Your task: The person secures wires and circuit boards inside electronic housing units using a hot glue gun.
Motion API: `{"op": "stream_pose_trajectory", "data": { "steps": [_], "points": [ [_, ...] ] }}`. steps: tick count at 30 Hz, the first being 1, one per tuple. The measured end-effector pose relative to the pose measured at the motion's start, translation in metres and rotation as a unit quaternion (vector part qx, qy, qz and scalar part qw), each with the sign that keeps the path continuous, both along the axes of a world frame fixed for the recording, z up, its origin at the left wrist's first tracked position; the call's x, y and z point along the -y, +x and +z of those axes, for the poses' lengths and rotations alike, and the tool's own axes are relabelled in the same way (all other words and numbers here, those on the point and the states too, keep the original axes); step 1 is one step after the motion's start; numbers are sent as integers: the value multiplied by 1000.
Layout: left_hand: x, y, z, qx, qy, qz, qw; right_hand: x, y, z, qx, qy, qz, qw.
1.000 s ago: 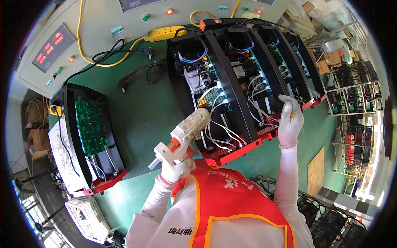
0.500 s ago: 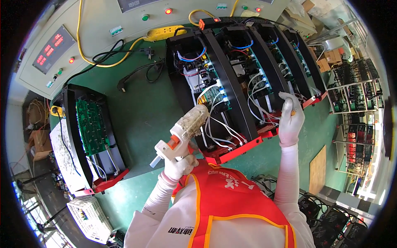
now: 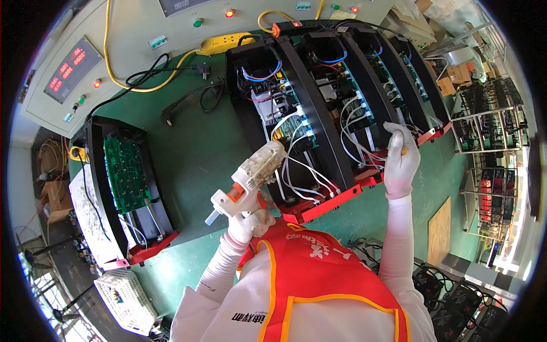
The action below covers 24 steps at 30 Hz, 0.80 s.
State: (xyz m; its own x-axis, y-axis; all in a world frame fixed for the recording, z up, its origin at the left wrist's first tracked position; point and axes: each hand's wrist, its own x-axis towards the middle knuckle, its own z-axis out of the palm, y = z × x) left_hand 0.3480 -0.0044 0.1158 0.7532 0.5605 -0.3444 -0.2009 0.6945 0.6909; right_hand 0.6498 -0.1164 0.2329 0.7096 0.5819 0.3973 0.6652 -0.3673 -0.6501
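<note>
In my gloved left hand [image 3: 249,224] is a white hot glue gun [image 3: 257,166], its body crusted with residue and a pale glue stick poking out at the lower left. Its upper end overlaps the front of an opened black unit [image 3: 325,131] with a red front edge, green circuit board and white wires. My gloved right hand [image 3: 401,162] is over the red front edges of the units farther right. Its fingers are bent closed, and a small orange-brown bit [image 3: 404,151] shows by them; I cannot make out what it is.
A separate black unit with a green circuit board [image 3: 126,174] stands at left on the green bench. A black plug cable [image 3: 185,104] and yellow power strip [image 3: 225,43] lie behind. A control panel [image 3: 134,28] lines the back; a white basket [image 3: 125,302] sits lower left, racks [image 3: 490,142] right.
Both hands hold nearly the same pose. The glue gun appears shifted very slightly left and up, as do the units in the picture.
</note>
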Motion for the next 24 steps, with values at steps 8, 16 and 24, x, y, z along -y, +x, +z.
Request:
{"op": "stream_pose_trajectory", "data": {
  "steps": [8, 16, 24],
  "points": [
    [0, -3, 4, -8, -35, -5, 999, -3, -3, 0, 0, 1, -2, 1000],
    [2, 3, 1, -6, 9, -6, 1000, -1, -1, -1, -16, 9, -6, 1000],
    [5, 0, -5, 46, -30, 0, 998, 0, -1, -1, -13, 10, -10, 1000]
  ]
}}
